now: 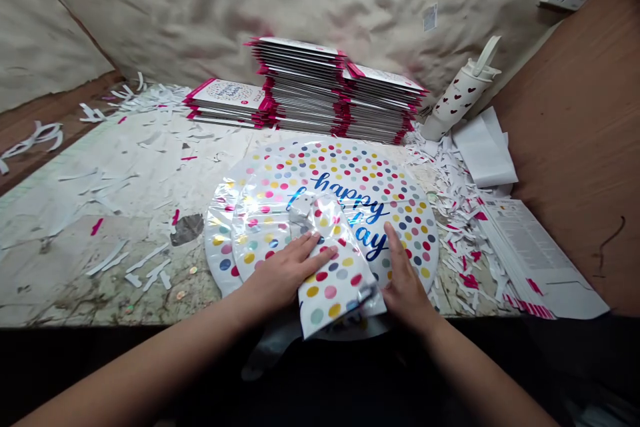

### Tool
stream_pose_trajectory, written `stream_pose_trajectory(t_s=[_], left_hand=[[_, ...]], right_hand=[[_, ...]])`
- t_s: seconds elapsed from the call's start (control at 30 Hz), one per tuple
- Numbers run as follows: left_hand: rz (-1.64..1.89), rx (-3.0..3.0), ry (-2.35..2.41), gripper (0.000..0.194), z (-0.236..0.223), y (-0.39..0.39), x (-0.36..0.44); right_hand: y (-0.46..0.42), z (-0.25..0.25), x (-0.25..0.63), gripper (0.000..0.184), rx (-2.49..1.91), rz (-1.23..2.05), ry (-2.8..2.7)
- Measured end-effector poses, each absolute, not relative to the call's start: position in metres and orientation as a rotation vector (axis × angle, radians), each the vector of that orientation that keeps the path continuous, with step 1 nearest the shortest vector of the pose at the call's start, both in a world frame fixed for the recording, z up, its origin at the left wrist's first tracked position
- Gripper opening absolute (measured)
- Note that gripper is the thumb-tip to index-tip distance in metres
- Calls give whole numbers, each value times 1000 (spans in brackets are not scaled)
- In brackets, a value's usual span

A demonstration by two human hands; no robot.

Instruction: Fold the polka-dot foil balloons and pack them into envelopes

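- Folded polka-dot foil balloon [336, 273] lies between my hands, its narrow end pointing away from me and its near end over the bench edge.
- My left hand [285, 273] is open and flat, fingers spread, pressing on the balloon's left side without gripping it.
- My right hand [406, 287] stands against the balloon's right edge, fingers together; I cannot tell whether it pinches the film.
- Even, flat pressure from both hands should keep the fold from creasing.
- Its film looks shiny and partly clear, with coloured dots on white.
- Round foil balloons [345, 180] lie under my hands, printed in blue lettering.
- Stacked packets with pink edges [305, 90] stand beyond my hands; white paper trimmings [457, 233] lie off to my right.
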State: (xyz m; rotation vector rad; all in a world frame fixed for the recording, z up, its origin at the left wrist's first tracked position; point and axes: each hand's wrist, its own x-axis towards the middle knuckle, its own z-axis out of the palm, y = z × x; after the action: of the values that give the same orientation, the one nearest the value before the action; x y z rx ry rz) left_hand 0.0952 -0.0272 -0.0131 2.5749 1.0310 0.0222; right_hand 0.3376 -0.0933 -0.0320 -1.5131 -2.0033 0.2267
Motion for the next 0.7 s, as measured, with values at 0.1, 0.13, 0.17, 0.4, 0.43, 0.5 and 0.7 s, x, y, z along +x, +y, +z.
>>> stream_pose_trajectory(t_s=[0.1,0.13,0.17,0.4,0.43,0.5,0.7], left_hand=[[-47,2633,854,59,-16,-29,95],[-54,2661,802,61,-16,-30,94],[-53,2685,753,62,-17,-32,94],[238,2546,801,40,-11,-37,76],[271,2421,882,36,-8,-34,76],[245,2094,1086,28,2,-21,79],[104,1306,1425,25,18,21,100]], right_hand=[[-82,-36,343,76,-1263,191,-2227],[-80,-35,343,69,-1118,141,-2352],[-77,-32,343,61,-979,118,-2477],[-62,-5,339,29,-1129,961,-2444],[-55,-3,338,25,-1272,1125,-2294],[-39,-1,333,15,-1554,1343,-1979],[-2,0,325,28,-1964,1279,-1672]])
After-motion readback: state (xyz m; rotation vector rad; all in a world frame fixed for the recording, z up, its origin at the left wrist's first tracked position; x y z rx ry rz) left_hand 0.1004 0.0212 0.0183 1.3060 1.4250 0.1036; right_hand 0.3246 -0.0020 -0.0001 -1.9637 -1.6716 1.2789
